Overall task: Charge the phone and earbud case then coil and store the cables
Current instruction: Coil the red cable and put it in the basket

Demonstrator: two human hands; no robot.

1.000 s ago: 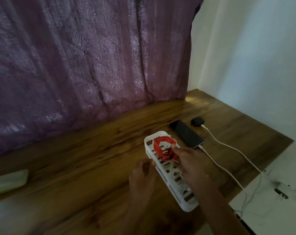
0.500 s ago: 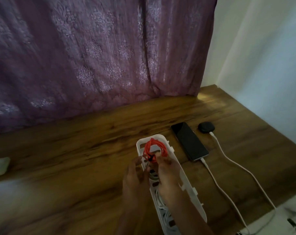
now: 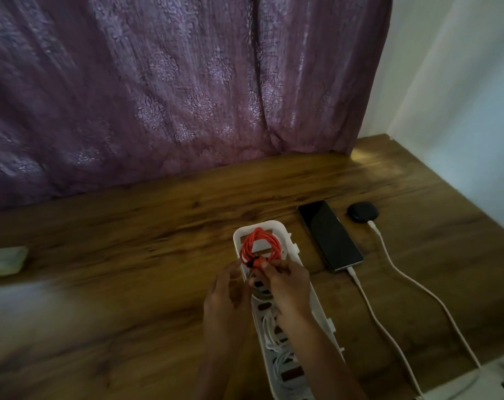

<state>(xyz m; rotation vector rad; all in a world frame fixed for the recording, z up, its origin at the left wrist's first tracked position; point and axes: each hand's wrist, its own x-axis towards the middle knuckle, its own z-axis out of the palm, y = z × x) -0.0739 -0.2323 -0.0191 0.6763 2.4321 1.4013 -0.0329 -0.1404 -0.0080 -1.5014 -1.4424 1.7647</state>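
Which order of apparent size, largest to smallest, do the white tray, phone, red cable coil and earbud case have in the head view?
1. white tray, though partly covered
2. phone
3. red cable coil
4. earbud case, slightly farther away, so somewhat unsure

Orange cable coil (image 3: 260,246) in white tray (image 3: 288,238); black phone (image 3: 328,235), earbud case (image 3: 362,212) alongside, both plugged in.

Left: bare tabletop (image 3: 129,241) runs from the white tray (image 3: 291,236) to a pale green object (image 3: 3,260) at the edge.
Right: phone (image 3: 328,235), earbud case (image 3: 362,212) and two white cables (image 3: 373,310) lie across the way.
Far: curtain (image 3: 187,96) closes off the back.
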